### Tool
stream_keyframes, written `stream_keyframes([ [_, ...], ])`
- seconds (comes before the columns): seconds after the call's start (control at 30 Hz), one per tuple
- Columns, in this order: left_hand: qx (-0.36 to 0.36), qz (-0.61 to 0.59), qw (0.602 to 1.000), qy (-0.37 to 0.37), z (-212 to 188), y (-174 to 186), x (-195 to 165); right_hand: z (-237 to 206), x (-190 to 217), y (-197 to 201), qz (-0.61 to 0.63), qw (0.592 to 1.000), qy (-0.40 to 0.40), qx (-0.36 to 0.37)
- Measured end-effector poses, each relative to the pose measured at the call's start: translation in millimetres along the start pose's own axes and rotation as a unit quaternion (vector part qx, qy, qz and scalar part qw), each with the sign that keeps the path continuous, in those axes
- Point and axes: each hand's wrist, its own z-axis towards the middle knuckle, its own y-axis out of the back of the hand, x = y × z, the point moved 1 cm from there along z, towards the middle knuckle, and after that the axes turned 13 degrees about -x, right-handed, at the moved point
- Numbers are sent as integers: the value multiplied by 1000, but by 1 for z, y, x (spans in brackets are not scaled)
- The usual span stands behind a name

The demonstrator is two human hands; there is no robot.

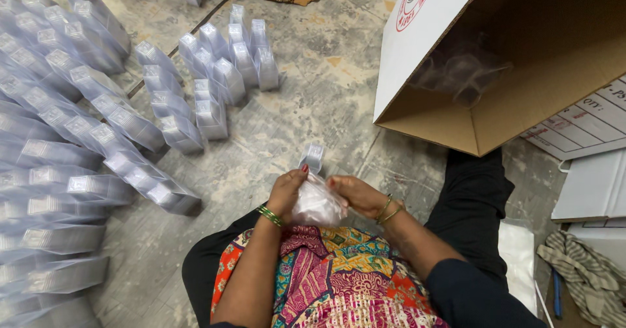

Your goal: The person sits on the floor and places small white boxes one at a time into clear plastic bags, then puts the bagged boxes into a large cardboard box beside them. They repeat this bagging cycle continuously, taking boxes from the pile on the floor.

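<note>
An open cardboard box lay on its side on the tiled floor at our upper right, and rows of clear packed pouches covered the floor to our left. Over our lap, our left hand and right hand held 1 small clear plastic bag between them, the fingers of both pinching its top edge. Just beyond it, 1 small clear pouch stood on the floor.

Mottled concrete floor under rows of clear packets, a cardboard box, a striped cloth.
</note>
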Motion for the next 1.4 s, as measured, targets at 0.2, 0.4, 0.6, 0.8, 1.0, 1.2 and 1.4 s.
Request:
stream_keyframes([
  [0.2,177,160,969,71,-23,-4,-33,-15,30,34,117,981,85,133],
  [0.4,0,68,998,5,26,-10,-88,49,34,3,287,949,17,-129],
  [0.6,-103,105,986,75,57,5,-53,98,2,-11,15,914,216,-342],
  [0.8,-192,498,839,-99,70,11,-34,116,11,17,-201,934,175,-237],
  [1.0,-245,625,732,-113,57,-16,-22,151,96,15,-279,915,81,-279],
  [1.2,-204,663,711,-119,49,-42,-3,230,208,-62,-403,688,519,-308],
  [1.4,-135,707,685,-114,36,-51,-5,266,220,-83,-521,664,503,-187],
])
